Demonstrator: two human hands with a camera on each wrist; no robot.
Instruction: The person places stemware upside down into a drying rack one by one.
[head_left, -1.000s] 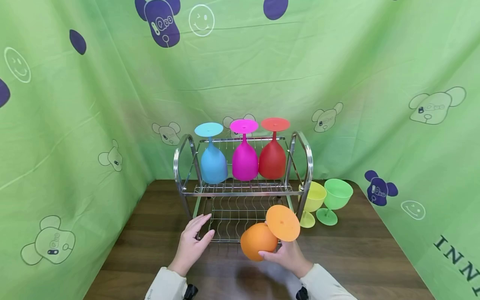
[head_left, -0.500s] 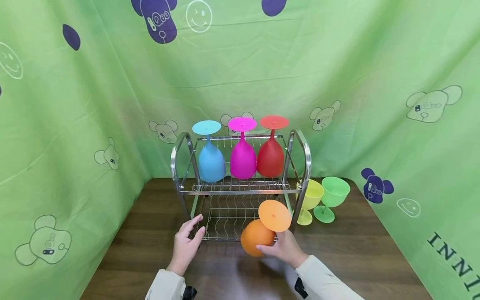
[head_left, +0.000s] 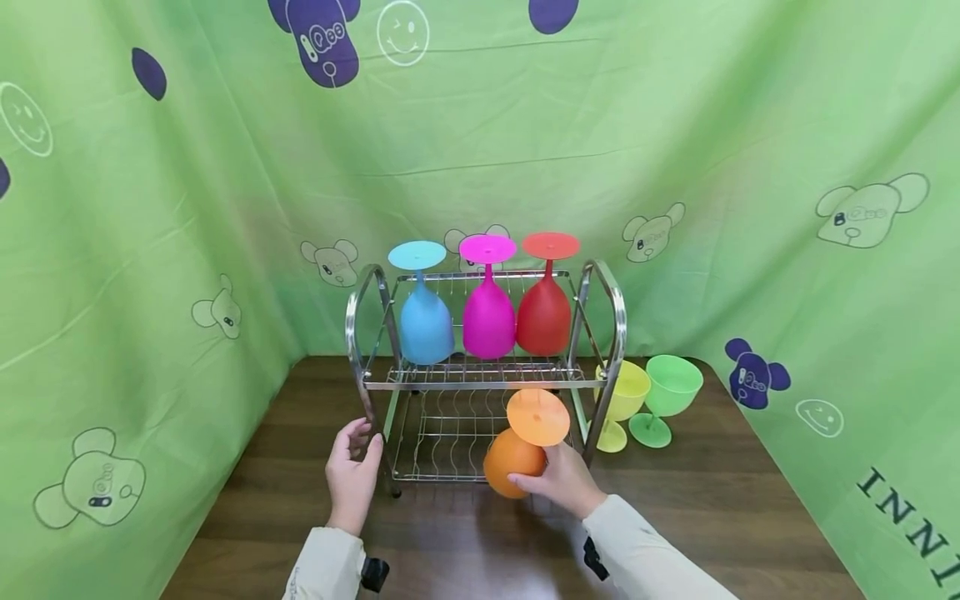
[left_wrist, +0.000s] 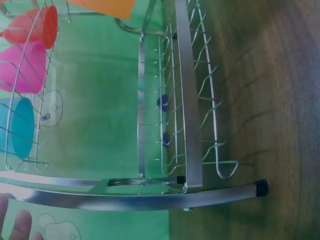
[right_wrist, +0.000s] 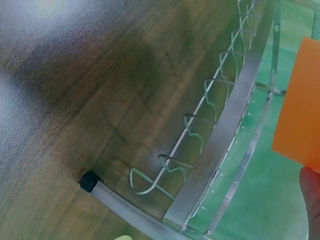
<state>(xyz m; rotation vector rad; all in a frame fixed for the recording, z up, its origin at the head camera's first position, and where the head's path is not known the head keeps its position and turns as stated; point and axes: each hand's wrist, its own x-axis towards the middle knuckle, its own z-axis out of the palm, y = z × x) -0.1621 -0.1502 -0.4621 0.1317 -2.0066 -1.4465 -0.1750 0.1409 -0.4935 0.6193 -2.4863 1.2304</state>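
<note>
My right hand (head_left: 562, 482) grips an orange goblet (head_left: 514, 463) by its bowl, the foot tilted up toward me. It overlaps the front of the lower tier of a two-tier metal dish rack (head_left: 480, 386); in the right wrist view the orange bowl (right_wrist: 302, 107) shows at the right edge. My left hand (head_left: 351, 479) is at the rack's left front post, fingers loosely bent; its fingertips (left_wrist: 21, 225) show beside the chrome tube in the left wrist view. On the upper tier stand a blue goblet (head_left: 427, 329), a magenta goblet (head_left: 489, 323) and a red goblet (head_left: 543, 321), all upside down.
A yellow goblet (head_left: 628, 390) and a green goblet (head_left: 673, 385) stand upright on the wooden table (head_left: 720, 500), right of the rack. The rack's side post partly covers the yellow one. A green printed cloth (head_left: 480, 108) hangs behind and at both sides.
My left hand has moved left, from before the lower tier to the rack's left post. My right hand has carried the orange goblet slightly forward and left, toward the lower tier.
</note>
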